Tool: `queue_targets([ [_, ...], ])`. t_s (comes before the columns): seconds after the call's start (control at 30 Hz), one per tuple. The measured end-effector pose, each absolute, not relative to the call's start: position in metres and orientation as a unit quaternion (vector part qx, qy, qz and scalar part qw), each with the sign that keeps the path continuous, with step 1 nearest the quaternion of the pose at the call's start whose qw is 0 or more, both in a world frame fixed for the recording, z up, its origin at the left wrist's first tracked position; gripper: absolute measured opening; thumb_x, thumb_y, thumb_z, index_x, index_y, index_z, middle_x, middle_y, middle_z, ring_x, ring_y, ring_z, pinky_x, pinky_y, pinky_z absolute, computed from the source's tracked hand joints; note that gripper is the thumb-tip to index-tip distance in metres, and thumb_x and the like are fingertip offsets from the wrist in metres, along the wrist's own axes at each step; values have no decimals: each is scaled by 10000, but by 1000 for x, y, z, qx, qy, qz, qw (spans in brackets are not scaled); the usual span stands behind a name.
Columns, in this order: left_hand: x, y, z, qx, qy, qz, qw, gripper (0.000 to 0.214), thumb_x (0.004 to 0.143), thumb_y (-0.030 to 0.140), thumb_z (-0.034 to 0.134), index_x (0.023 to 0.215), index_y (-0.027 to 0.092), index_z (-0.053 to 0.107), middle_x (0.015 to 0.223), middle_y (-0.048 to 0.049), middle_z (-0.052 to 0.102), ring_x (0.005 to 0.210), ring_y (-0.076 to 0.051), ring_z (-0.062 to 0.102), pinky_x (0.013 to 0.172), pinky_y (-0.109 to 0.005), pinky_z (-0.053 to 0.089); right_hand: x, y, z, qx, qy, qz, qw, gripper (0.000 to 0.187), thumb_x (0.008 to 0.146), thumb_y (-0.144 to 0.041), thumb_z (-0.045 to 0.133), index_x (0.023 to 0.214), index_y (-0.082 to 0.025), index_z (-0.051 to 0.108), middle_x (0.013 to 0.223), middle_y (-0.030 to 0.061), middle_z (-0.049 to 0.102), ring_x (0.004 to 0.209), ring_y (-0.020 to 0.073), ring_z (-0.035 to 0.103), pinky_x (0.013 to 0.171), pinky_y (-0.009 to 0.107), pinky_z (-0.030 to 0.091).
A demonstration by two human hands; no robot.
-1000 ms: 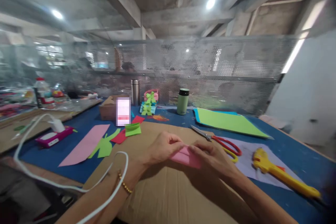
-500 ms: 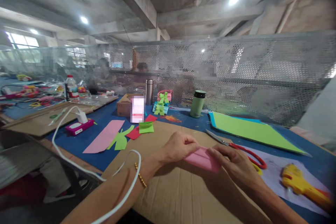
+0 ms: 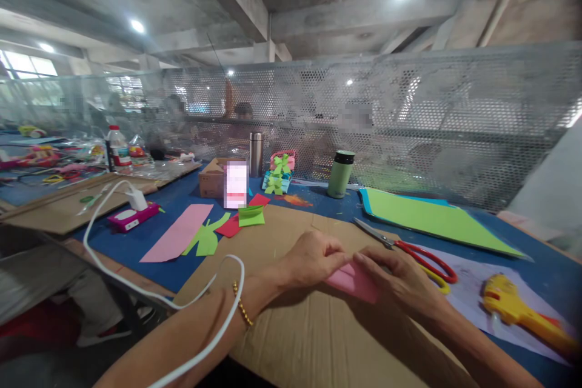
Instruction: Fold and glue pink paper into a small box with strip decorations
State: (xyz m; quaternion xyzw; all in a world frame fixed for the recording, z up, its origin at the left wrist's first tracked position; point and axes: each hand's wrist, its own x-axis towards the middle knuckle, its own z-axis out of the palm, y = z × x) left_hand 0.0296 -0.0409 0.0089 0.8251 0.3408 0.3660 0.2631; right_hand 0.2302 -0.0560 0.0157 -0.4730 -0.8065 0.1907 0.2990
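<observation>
Between my hands is a folded piece of pink paper (image 3: pixel 353 284), held just over the brown cardboard sheet (image 3: pixel 300 333). My left hand (image 3: pixel 314 259) pinches its upper left side, thumb and fingers closed. My right hand (image 3: pixel 394 276) grips the upper right side, its fingertips close to the left ones. The fingers cover the paper's top edge. Just beyond my right hand lie scissors (image 3: pixel 425 260) with red and yellow handles, their blades pointing away to the left. A yellow glue gun (image 3: pixel 513 303) rests on a white sheet farther right.
Left of the cardboard lie a pink strip (image 3: pixel 179 233), a green cut-out (image 3: pixel 207 237) and red and green pieces. Behind stand a cardboard box (image 3: pixel 213 177), steel flask (image 3: pixel 256 154) and green cup (image 3: pixel 341 174). A white cable (image 3: pixel 227 321) crosses my left forearm.
My hands have drawn closer together along the top of the pink paper, the right fingers shifting left. The camera view has tilted slightly; the other things on the table stay put.
</observation>
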Motion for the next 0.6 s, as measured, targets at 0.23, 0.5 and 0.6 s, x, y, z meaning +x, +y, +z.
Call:
queue_targets([
  [0.23, 30, -42, 10, 813, 338, 376, 289, 219, 848, 251, 581, 729, 120, 709, 676, -13, 601, 681, -128, 517, 615, -245, 342, 232, -60, 20, -470, -822, 160, 278, 500, 903, -585, 433, 626, -193, 575, 597, 14, 557, 579, 156, 515, 535, 259, 378],
  [0.5, 29, -40, 10, 829, 309, 355, 303, 294, 856, 285, 529, 606, 141, 581, 626, 12, 489, 654, -115, 445, 610, -247, 323, 230, -62, 18, -466, -830, 120, 282, 455, 919, -522, 443, 642, -197, 598, 614, 21, 597, 608, 155, 520, 560, 256, 381],
  [0.6, 27, -38, 8, 816, 300, 376, 321, 281, 867, 302, 522, 662, 137, 622, 659, 4, 529, 672, -120, 464, 621, -245, 339, 229, -61, 18, -475, -815, 146, 299, 475, 908, -561, 454, 643, -195, 599, 610, 15, 579, 597, 149, 501, 538, 250, 365],
])
